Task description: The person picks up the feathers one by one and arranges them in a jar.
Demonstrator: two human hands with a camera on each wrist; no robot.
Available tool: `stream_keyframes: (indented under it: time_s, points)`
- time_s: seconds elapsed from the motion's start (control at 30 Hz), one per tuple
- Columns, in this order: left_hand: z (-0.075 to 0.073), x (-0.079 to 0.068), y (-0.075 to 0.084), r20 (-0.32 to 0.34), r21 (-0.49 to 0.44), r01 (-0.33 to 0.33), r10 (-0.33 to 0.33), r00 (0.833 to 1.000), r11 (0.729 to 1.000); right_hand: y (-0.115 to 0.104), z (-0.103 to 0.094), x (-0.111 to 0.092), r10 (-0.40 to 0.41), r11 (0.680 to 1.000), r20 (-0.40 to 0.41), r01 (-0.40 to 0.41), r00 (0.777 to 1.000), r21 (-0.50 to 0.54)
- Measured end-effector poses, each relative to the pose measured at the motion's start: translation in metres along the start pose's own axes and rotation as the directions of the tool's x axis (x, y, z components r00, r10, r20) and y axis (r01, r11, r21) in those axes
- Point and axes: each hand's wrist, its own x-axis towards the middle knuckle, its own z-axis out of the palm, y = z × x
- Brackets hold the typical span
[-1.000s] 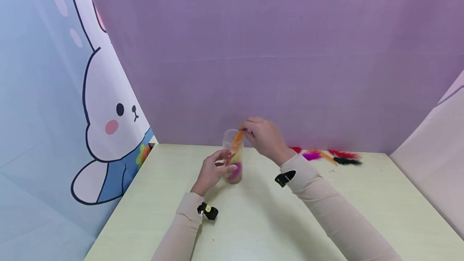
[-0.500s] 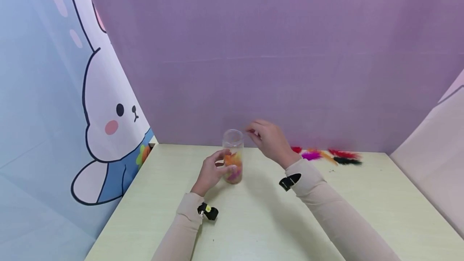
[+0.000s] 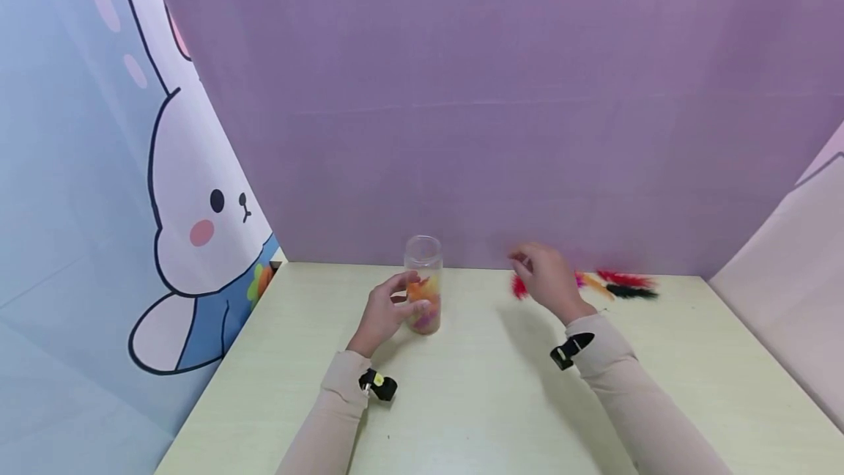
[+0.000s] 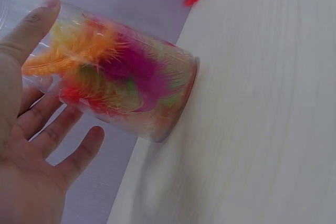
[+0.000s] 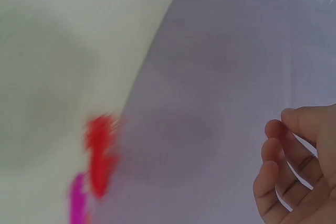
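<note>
Right, left hand (image 3: 389,314) is gripping the clear container (image 3: 426,281) around its side, thumb on one face, fingers curving round the other; in the left wrist view the little finger is sticking out apart from the wall. Container is standing upright on the pale table (image 3: 422,409), near the purple backdrop (image 3: 461,94).

Inside, feathers are bunching in the lower part, all sitting below the rim: an orange feather (image 4: 86,51) is lying nearest the rim end, a magenta feather (image 4: 149,77) closer to the base, with yellow, red and green tufts showing between.

Right hand (image 3: 547,277) is hovering over the table's back edge, well apart from the container. Its fingers are bending loosely, thumb tip meeting or almost meeting the index fingertip; it is holding nothing that I can see. Its shadow is falling on the table below.

Loose feathers are lying along the back edge: a red tuft (image 3: 519,286) showing just left of the right hand, a magenta tuft (image 3: 579,280) partly hiding behind it, then an orange strip (image 3: 598,286), a longer red feather (image 3: 626,281) and a dark feather (image 3: 631,292). Right wrist view is blurring the nearest ones.
</note>
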Motion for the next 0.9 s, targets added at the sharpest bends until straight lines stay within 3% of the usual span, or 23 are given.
stream_keyframes:
  time_s: [0.23, 0.5, 0.73, 0.9]
  points:
    - [-0.001, 0.001, -0.001, -0.005, 0.002, -0.018, 0.018, 1.000, 1.000, 0.051, -0.005, -0.021, 0.123, 0.992, 0.002, -0.123, 0.992, 0.010]
    - [-0.002, 0.000, -0.001, -0.009, 0.010, -0.023, 0.023, 1.000, 1.000, 0.091, -0.010, -0.038, 0.236, 0.971, -0.003, -0.236, 0.972, -0.035]
    - [-0.001, 0.001, -0.002, -0.004, 0.009, -0.022, 0.022, 1.000, 1.000, 0.112, -0.013, -0.050, 0.306, 0.951, 0.002, -0.305, 0.952, -0.054]
    - [0.000, 0.002, -0.001, 0.000, 0.005, -0.017, 0.017, 1.000, 1.000, 0.119, -0.008, -0.053, 0.319, 0.947, 0.056, -0.316, 0.946, -0.053]
